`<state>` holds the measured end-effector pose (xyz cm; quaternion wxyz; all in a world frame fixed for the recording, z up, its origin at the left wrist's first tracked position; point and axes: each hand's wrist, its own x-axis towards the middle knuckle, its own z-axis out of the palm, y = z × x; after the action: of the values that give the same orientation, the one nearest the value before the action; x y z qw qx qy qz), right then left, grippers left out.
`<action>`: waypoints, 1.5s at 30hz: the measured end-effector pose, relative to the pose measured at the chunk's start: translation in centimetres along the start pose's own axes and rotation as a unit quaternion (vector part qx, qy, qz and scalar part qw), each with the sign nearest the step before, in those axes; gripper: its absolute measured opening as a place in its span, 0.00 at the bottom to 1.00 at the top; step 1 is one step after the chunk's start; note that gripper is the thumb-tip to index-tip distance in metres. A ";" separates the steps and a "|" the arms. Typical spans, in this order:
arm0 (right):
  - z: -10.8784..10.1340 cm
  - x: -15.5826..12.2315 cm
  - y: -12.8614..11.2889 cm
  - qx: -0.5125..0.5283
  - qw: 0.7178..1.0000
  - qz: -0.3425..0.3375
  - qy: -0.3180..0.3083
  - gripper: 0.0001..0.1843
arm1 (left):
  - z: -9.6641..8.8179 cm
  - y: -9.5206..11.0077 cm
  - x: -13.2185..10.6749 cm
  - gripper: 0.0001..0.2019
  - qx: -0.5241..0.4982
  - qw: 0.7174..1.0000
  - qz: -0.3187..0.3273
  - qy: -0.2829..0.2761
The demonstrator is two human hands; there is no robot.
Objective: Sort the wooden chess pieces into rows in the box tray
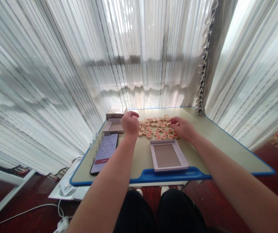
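Round wooden Chinese chess pieces (157, 129) lie loosely spread in the middle of the table, several with red or dark characters facing up. At the right edge of the spread, my right hand (184, 128) pinches one chess piece (169, 124) between thumb and fingertips, tilted on its edge. My left hand (130, 124) is closed in a fist at the left side of the spread, its inside hidden from me. An open shallow box tray (181, 155) with a grey-brown bottom sits in front of the pieces, close to the near edge.
The table (216, 142) has a blue rim with a moulded blue front groove (153, 175). A phone (106, 152) showing a timer lies at left. Behind it are a second shallow box part (114, 126) and a stacked box (116, 111). Sheer curtains (148, 77) hang beyond.
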<state>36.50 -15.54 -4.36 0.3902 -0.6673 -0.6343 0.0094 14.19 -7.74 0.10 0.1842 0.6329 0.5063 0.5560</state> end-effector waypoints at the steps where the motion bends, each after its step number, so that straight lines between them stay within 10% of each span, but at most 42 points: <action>1: -0.1 0.0 0.0 -0.024 1.000 0.000 0.000 0.09 | 0.1 0.1 -0.4 0.14 0.041 0.998 0.051 -0.017; 5: -0.1 0.2 -0.2 -0.032 0.999 0.039 -0.015 0.08 | 1.1 0.9 -1.7 0.14 0.148 0.960 0.193 -0.138; 16: 0.8 0.8 0.4 -0.041 0.998 0.023 -0.028 0.11 | 4.2 0.2 -3.0 0.21 0.262 0.836 0.288 -0.385; 35: 0.4 0.7 0.0 -0.132 0.985 -0.072 -0.087 0.12 | 3.7 0.4 -3.6 0.23 0.299 0.831 0.256 -0.394; 45: 0.1 0.9 1.3 -0.208 0.977 -0.011 -0.050 0.18 | 3.5 0.6 -3.5 0.26 0.301 0.809 0.271 -0.426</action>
<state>37.68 -14.57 -4.67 0.2106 -0.7254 -0.6487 -0.0932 17.98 -9.81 -2.31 0.0239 0.9416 0.3267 0.0775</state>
